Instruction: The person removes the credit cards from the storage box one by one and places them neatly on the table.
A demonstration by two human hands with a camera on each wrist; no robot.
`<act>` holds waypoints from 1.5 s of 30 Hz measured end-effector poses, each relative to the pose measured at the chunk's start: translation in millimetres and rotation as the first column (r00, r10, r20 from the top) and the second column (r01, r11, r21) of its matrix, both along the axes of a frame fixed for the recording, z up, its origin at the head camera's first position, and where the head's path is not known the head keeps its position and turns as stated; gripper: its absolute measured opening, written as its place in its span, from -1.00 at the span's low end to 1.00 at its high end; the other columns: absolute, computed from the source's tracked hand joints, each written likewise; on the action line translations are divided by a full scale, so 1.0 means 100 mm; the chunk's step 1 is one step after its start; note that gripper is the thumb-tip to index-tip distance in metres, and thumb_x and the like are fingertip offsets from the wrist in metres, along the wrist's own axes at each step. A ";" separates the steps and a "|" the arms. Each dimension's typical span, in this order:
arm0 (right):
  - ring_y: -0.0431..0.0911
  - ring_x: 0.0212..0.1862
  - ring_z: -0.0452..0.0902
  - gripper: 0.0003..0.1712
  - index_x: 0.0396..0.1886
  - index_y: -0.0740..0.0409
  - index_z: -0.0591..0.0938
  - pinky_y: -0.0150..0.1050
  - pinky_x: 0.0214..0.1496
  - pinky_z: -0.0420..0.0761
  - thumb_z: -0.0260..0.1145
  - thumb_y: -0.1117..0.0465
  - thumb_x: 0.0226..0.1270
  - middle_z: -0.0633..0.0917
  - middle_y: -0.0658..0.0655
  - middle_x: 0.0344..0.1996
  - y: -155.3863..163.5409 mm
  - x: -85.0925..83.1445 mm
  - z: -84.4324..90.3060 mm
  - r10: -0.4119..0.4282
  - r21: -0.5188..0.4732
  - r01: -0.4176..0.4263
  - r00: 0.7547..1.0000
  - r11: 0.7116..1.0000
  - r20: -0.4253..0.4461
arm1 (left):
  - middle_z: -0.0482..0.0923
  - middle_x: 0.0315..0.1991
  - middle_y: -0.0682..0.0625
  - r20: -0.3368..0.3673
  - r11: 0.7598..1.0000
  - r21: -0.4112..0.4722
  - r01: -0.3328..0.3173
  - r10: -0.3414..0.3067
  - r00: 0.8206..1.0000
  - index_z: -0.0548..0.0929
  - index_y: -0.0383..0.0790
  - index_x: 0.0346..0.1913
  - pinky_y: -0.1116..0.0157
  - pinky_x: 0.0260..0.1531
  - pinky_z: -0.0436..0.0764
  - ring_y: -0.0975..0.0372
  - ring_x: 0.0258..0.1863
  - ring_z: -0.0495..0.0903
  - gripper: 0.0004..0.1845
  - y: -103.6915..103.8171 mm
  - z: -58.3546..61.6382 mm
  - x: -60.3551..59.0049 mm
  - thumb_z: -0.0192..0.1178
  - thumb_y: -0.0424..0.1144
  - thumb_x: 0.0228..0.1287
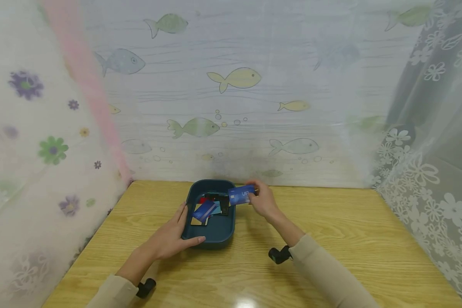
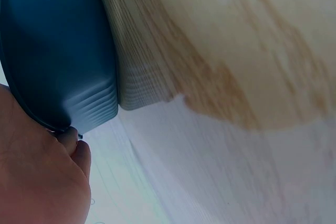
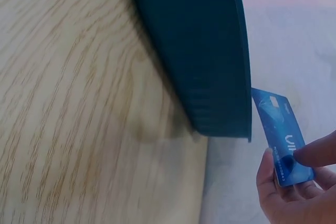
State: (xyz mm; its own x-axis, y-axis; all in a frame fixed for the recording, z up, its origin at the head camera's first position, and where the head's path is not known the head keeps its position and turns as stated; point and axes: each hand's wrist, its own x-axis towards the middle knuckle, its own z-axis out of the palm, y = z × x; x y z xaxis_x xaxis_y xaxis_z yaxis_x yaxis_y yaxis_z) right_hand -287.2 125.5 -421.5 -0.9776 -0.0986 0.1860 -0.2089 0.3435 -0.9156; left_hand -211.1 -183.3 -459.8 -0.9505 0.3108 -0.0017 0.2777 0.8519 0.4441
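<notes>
Blue card (image 1: 241, 194) pinched in the right hand's (image 1: 263, 201) grip hangs over the tray's (image 1: 214, 233) far right rim, so the straight-fingered left hand (image 1: 173, 234) resting on the near-left wall should steady it on the worktop (image 1: 350, 231), I judge.

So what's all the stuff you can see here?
tray: one, dark blue, middle of the table.
loose cards: several, blue, red, black and others, inside the tray.
blue card: one, held over the tray's right rim.
table: one, light wood.
fish curtain: one, pale, behind the table.
flower curtains: white, at both sides.
left hand: rests on the tray's left side.
right hand: pinches the blue card.
</notes>
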 end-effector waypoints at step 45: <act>0.14 -0.07 0.58 -0.49 0.33 0.41 0.48 -0.11 -0.23 0.68 0.10 0.54 0.39 0.49 0.47 0.19 0.39 -0.45 -0.37 -0.099 0.053 0.090 0.977 0.995 0.188 | -0.39 0.68 -0.11 0.002 1.000 -0.018 -0.001 0.001 1.000 -0.24 -0.24 0.66 -0.16 0.41 0.29 -0.13 0.58 0.04 0.37 0.00 0.01 0.00 0.04 0.65 0.13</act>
State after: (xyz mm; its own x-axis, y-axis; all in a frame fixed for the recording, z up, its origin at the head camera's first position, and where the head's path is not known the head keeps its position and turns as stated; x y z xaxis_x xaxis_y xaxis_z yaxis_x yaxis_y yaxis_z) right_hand -332.0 164.2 -458.5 -0.9999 -0.0082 -0.0062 0.0024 0.3943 -0.9190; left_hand -211.2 -183.4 -458.6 -0.9509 0.3093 -0.0090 0.2757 0.8600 0.4293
